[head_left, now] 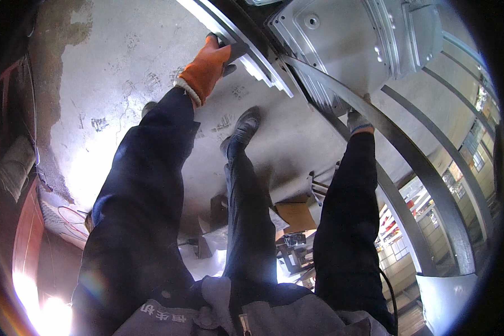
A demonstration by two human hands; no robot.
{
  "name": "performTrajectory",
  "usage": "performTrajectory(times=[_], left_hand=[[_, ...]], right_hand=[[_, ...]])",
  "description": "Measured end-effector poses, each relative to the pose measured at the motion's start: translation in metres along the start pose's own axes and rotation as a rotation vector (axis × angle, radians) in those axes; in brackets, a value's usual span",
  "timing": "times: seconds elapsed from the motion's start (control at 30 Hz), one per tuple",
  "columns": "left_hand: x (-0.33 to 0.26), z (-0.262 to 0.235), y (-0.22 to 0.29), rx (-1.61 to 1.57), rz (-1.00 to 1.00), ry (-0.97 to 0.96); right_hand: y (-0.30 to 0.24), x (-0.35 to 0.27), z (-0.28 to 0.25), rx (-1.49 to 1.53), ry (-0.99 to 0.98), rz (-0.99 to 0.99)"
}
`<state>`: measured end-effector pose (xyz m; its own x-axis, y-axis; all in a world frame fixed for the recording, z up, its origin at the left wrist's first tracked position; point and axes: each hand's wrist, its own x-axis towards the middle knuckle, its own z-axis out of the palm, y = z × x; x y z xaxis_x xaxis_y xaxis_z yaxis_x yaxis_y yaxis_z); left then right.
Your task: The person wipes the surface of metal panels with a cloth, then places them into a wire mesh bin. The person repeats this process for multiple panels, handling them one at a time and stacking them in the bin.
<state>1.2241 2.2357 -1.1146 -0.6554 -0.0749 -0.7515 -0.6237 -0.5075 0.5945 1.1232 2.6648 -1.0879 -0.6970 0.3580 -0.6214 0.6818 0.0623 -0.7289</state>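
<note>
Gloved fingers clamp metal frame over concrete floor

Fingers [225,46] of the left hand [207,66], in an orange work glove with a pale knitted cuff, curl closed around the edge of a stepped grey metal rail [246,50] that runs diagonally toward the picture's top. Off to the right, the right hand [357,120], in a grey glove, presses up against the lower corner of a pressed sheet-metal panel [341,45], where a dark curved steel bar [409,151] sweeps past; whether those fingers are closed on anything cannot be told, since the bar and panel hide them. Both forearms wear dark navy sleeves [151,168] that rise from the lower edge. Between the arms, a trouser leg ends in a dark shoe [244,126] planted on the stained, cracked concrete floor [106,73]. The silver panel, ribbed and punched with round holes, fills the top right and meets the rail near the top centre. Below the right forearm, cardboard boxes [294,216] and scrap sit on the floor. A grey jacket collar [252,313] shows at the bottom edge.
</note>
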Motion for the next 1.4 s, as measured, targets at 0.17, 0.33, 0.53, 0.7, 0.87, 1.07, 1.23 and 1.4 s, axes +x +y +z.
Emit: performTrajectory(times=[0.17, 0.33, 0.53, 0.7, 0.87, 1.07, 1.23, 1.4], left_hand=[[0.006, 0.012, 0.005, 0.202, 0.117, -0.089], [0.031, 0.024, -0.003, 0.395, 0.134, -0.035], [0.039, 0.017, -0.005, 0.294, 0.089, -0.100], [0.035, 0.013, -0.005, 0.300, 0.207, -0.176], [0.031, 0.015, -0.004, 0.215, 0.097, -0.153], [0.020, 0.030, 0.000, 0.366, 0.272, 0.016], [0.008, 0.031, 0.002, 0.670, 0.287, 0.047], [0.015, 0.029, 0.000, 0.412, 0.166, 0.014]], right_hand=[[0.032, 0.051, -0.015, -0.116, -0.275, 0.079], [0.034, 0.047, -0.017, 0.323, -0.187, 0.248], [0.024, 0.033, -0.013, 0.572, -0.138, 0.312], [0.005, 0.011, -0.014, 0.317, -0.091, 0.124], [-0.052, -0.063, 0.009, 0.248, -0.029, 0.073], [-0.114, -0.134, 0.033, 0.195, -0.100, -0.008], [-0.152, -0.146, 0.055, 0.247, 0.106, -0.219], [-0.191, -0.162, 0.056, 0.270, -0.041, -0.360]])
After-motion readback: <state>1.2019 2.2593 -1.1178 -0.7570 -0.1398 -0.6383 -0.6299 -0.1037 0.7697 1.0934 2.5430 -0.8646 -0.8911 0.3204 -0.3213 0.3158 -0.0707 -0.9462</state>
